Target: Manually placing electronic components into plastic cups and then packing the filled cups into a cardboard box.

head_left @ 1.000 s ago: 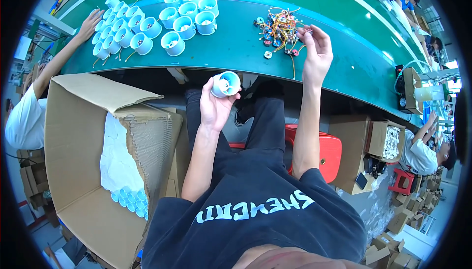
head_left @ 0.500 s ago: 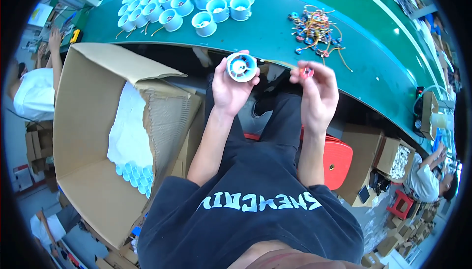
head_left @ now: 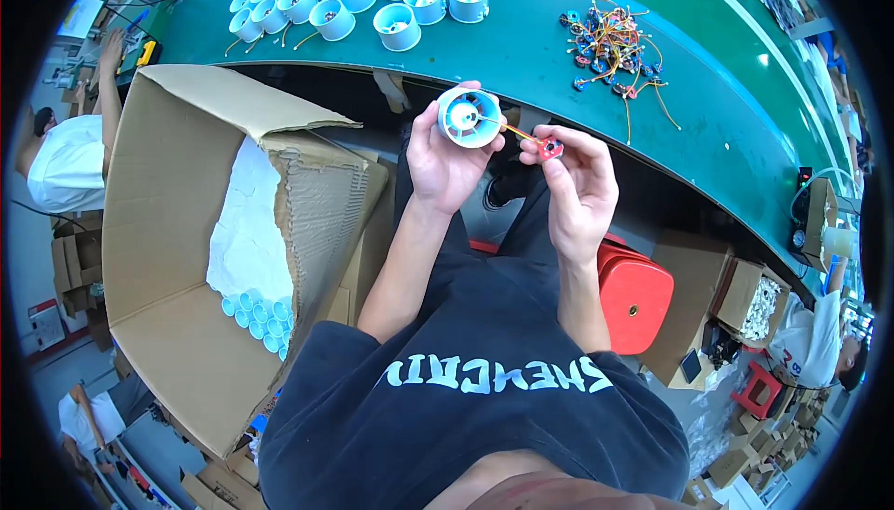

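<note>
Right now, two hands are at work: the left hand (head_left: pixel 452 165) has its fingers curled round one light-blue cup (head_left: pixel 463 117), its spoked inside on show. Just beside it, the right hand (head_left: pixel 579 189) pinches one red part (head_left: pixel 550 148) between thumb and fingers, wires (head_left: pixel 520 133) running across to the cup. Beyond the right hand, one tangled heap (head_left: pixel 610 44) of wired pieces, too jumbled to count, lies on the worktop (head_left: pixel 521 44). Beyond the left hand stand six cups (head_left: pixel 398 30) in plain view, and farther left, a cluster (head_left: pixel 332 21) of over a dozen.
</note>
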{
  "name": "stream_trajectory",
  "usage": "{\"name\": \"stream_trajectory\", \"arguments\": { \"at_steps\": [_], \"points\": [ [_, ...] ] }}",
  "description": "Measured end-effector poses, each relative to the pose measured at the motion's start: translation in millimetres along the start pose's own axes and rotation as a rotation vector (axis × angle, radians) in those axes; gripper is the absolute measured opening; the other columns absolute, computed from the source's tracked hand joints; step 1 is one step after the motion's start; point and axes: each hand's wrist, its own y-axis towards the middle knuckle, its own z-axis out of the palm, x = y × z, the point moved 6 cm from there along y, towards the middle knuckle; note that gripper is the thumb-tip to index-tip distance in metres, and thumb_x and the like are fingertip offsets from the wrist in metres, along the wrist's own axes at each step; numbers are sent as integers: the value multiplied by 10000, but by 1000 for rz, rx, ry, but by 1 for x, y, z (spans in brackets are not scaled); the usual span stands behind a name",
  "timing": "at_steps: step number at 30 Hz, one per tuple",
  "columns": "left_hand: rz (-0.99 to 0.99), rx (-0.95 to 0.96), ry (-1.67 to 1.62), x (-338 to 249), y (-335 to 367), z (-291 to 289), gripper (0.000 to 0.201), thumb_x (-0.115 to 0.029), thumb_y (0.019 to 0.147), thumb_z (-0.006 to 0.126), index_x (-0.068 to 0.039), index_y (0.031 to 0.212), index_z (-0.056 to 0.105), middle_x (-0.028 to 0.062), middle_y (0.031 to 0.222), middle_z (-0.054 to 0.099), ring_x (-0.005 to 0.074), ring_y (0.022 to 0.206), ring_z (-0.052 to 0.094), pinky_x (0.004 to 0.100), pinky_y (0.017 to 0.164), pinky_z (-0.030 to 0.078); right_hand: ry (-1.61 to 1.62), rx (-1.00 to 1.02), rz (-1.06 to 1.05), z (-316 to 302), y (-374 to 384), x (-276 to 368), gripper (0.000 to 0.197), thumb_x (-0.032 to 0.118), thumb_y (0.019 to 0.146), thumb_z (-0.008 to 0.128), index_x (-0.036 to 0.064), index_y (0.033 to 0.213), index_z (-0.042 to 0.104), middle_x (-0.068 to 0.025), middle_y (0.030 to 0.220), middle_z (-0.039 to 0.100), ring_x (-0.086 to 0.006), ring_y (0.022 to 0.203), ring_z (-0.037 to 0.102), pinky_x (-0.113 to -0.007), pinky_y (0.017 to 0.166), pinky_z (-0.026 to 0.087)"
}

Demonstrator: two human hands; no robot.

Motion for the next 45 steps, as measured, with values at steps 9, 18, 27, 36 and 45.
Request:
{"name": "stream_trajectory", "arguments": {
  "at_steps": [9, 18, 27, 36, 45],
  "points": [
    [3, 5, 0, 3, 0, 4, 532, -404, 948, 479, -24, 1320, 449, 178, 1221, 558, 313, 1019, 603, 392, 801, 537, 56, 7, 16, -1, 0, -2, 250, -51, 926, 529, -61, 1176, 506, -215, 1146, 599, -255, 992, 655, -360, 881, 529],
    [2, 42, -93, 2, 0, 6, 531, -383, 948, 475, -34, 1346, 426, 183, 1247, 540, 330, 1044, 593, 402, 830, 537, 8, -10, -6, 1, 0, 5, 253, -55, 924, 531, -60, 1176, 509, -214, 1151, 598, -257, 996, 655, -361, 887, 527],
    [78, -4, -104, 9, -7, 29, 511, -370, 953, 459, -79, 1369, 396, 154, 1265, 511, 347, 1179, 516, 445, 986, 448, -216, 3, -22, 4, -2, 5, 282, -84, 895, 560, -64, 1175, 527, -185, 1129, 606, -219, 972, 651, -323, 842, 533],
    [32, 27, -144, 17, -3, 21, 566, -419, 964, 449, -60, 1396, 383, 166, 1364, 454, 312, 1282, 422, 441, 1067, 356, -639, -23, -167, 10, 5, 17, 335, -64, 772, 720, -24, 1082, 599, -82, 953, 635, -107, 772, 584, -232, 701, 485],
    [-183, 29, -257, 25, -8, 39, 516, -416, 981, 442, -59, 1353, 442, 174, 1316, 492, 298, 1252, 449, 443, 1044, 374, -819, -85, -241, 12, 10, 26, 293, -60, 725, 746, 33, 969, 613, -52, 810, 630, -114, 690, 584, -257, 623, 473]
  ]
}}
